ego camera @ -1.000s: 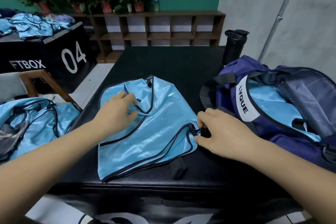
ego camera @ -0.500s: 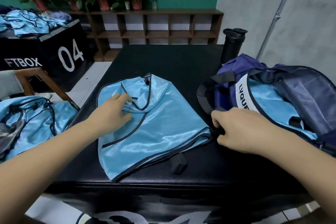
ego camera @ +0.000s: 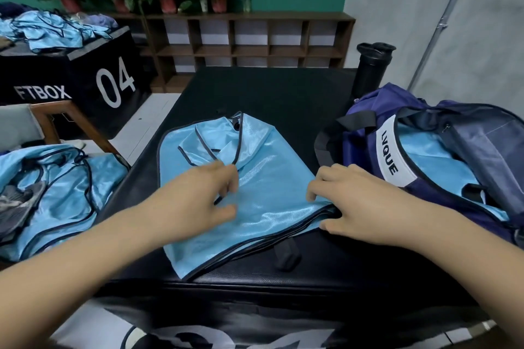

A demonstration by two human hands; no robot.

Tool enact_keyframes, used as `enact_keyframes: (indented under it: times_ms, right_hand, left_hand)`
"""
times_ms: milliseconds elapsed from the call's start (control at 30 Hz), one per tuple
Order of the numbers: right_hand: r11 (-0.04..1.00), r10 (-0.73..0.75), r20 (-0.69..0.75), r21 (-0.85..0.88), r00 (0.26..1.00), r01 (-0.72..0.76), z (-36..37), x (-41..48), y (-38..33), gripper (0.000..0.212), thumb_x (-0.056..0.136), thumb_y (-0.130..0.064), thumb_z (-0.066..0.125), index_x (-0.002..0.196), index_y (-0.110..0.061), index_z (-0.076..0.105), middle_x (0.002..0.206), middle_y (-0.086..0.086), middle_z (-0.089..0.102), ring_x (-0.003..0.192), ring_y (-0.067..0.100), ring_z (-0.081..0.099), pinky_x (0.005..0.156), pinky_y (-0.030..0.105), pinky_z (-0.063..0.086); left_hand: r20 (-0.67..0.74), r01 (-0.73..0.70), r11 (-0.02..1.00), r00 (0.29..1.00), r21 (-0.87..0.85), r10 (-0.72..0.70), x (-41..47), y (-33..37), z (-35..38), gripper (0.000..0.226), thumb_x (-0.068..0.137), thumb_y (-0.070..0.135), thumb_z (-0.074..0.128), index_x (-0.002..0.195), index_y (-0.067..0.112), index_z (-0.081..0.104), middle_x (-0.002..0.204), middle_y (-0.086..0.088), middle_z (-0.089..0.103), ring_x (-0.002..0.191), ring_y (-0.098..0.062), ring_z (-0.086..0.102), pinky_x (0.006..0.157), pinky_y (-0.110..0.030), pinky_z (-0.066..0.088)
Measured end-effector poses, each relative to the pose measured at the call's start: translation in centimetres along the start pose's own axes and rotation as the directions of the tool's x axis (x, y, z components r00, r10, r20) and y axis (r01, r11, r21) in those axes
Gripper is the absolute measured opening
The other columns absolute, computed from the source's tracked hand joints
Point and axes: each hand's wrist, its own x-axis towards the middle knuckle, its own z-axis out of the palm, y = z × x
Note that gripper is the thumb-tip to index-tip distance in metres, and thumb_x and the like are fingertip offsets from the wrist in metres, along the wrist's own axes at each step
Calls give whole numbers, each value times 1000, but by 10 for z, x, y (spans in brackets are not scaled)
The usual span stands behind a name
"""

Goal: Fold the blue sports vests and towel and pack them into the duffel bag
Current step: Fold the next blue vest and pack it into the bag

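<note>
**Blue vest on the black platform, a hand at each side**

Shiny light-blue cloth with dark trim, the blue vest lies flat on the black padded platform, directly in front of the person and just left of the duffel bag. Its neck opening points away from the person and its lower corner reaches near the front edge of the platform.

The left hand is over the middle of the vest, below the neckline. Its fingers are bent down toward the cloth and the thumb stands apart. The hand is blurred, so I cannot tell if it pinches the fabric or only touches it.

The right hand is at the right edge of the vest. Its fingers curl over the top of the cloth and the thumb lies at the trimmed edge below, so it grips this edge.

The duffel bag is purple, with a white label reading "LVQUE". It is open, and folded blue fabric lies inside. A black strap lies on the platform near the vest's lower edge. A black bottle stands behind the bag.

At the left, a loose pile of vests lies beside the platform. More blue cloth lies on a black box marked "04".
</note>
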Motion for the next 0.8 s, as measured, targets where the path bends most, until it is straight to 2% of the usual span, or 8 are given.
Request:
enact_keyframes:
  times_ms: [100, 167, 333, 467, 633, 700, 767, 800]
  right_hand:
    - [1000, -17, -18, 16, 1000, 17, 7, 5, 0, 21, 94, -45, 65, 111, -39, 53, 108, -15, 49, 102, 13, 48, 95, 31, 41]
    - [999, -2, 12, 33, 1000, 2, 11, 7, -1, 18, 93, -42, 64, 102, -40, 49, 102, -14, 50, 97, 12, 51, 88, 35, 46]
    - [998, -22, 77, 54, 997, 18, 16, 12, -6, 15, 91, -36, 61, 93, -38, 46, 96, -12, 53, 94, 11, 53, 81, 38, 49]
    - [992, -70, 143, 117, 987, 53, 19, 13, -22, 14, 87, -33, 60, 89, -27, 48, 89, -8, 58, 85, 13, 53, 78, 42, 51]
    - [940, -158, 241, 333, 958, 72, 10, 11, -42, 18, 94, -44, 71, 98, -29, 62, 89, -7, 69, 78, 10, 61, 71, 25, 51]
    - [892, -147, 173, 448, 974, 55, 2, 20, -40, 13, 96, -44, 72, 99, -32, 68, 90, -13, 73, 78, 8, 65, 73, 22, 53]
    - [892, -136, 22, 438, 990, 113, -2, 39, -30, 2, 99, -32, 68, 98, -32, 70, 93, -16, 72, 87, 7, 66, 77, 18, 49]
    - [908, -128, -30, 399, 991, 129, -1, 52, -24, 8, 100, -26, 65, 99, -33, 70, 95, -17, 70, 91, 6, 64, 79, 17, 47]
  left_hand:
    - [253, -41, 999, 967, 11, 37, -21, 20, 6, 31, 82, 55, 71, 100, 36, 53, 92, 16, 61, 83, -2, 57, 74, -23, 49]
    - [335, -50, 996, 942, 76, 22, -31, 24, 12, 37, 78, 62, 66, 97, 37, 47, 92, 15, 58, 83, -6, 57, 75, -32, 52]
    - [372, -69, 988, 928, 139, 13, -36, 16, 13, 22, 82, 38, 62, 90, 30, 43, 91, 10, 56, 81, -12, 52, 71, -38, 49]
    - [455, -40, 992, 891, 116, -17, -42, 3, 1, 20, 78, 36, 65, 89, 29, 50, 83, 7, 62, 72, -10, 52, 64, -35, 48]
    - [631, 108, 985, 776, -132, -1, -45, -10, -25, 20, 81, 36, 75, 97, 36, 64, 88, 13, 71, 75, -10, 64, 76, -39, 57]
    - [634, 166, 956, 773, -243, 27, -38, -17, -39, 19, 86, 37, 75, 104, 38, 69, 94, 13, 74, 82, -9, 65, 84, -39, 56]
    - [556, 189, 932, 831, -310, 17, -27, -31, -48, 15, 92, 30, 69, 104, 39, 71, 98, 10, 74, 84, -12, 66, 85, -38, 55]
    - [498, 193, 926, 867, -325, -6, -20, -39, -49, 17, 94, 27, 65, 104, 40, 71, 98, 10, 74, 83, -11, 67, 85, -36, 55]
